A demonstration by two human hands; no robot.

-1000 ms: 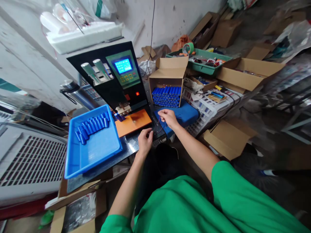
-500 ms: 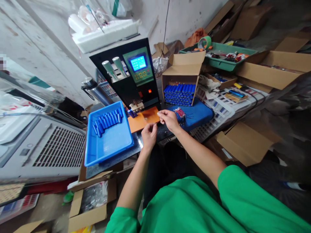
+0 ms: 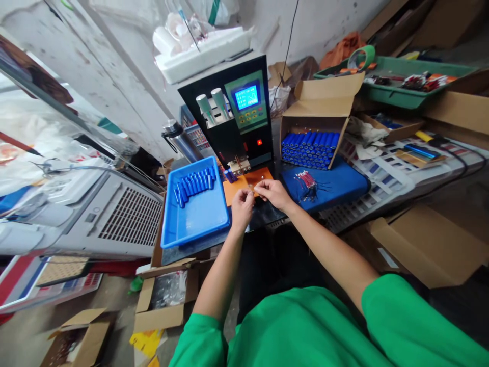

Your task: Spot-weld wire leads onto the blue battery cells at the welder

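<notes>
My left hand (image 3: 243,208) is closed in a pinch just in front of the orange mat (image 3: 234,189). Facing it, my right hand (image 3: 273,193) pinches too, the fingertips of both almost meeting. Between them is what looks like a thin wire, its ends mostly hidden by fingers. A pair of blue cylindrical battery cells (image 3: 229,176) rests on the mat beneath the welding head of a black spot welder (image 3: 239,164). Right of my right hand, a bundle of red and black wires (image 3: 306,184) with white tips lies on a blue pad (image 3: 344,184).
At left, a blue tray (image 3: 194,224) holds a row of blue cells (image 3: 194,185). An open cardboard box (image 3: 324,108) stacked with more cells stands behind the pad. A steel flask (image 3: 183,142) is beside the welder. Further right sits a green tray (image 3: 401,97).
The view has shifted left, so everything sits further right in the picture. My hands have come closer together, both still pinching, slightly nearer the mat.
</notes>
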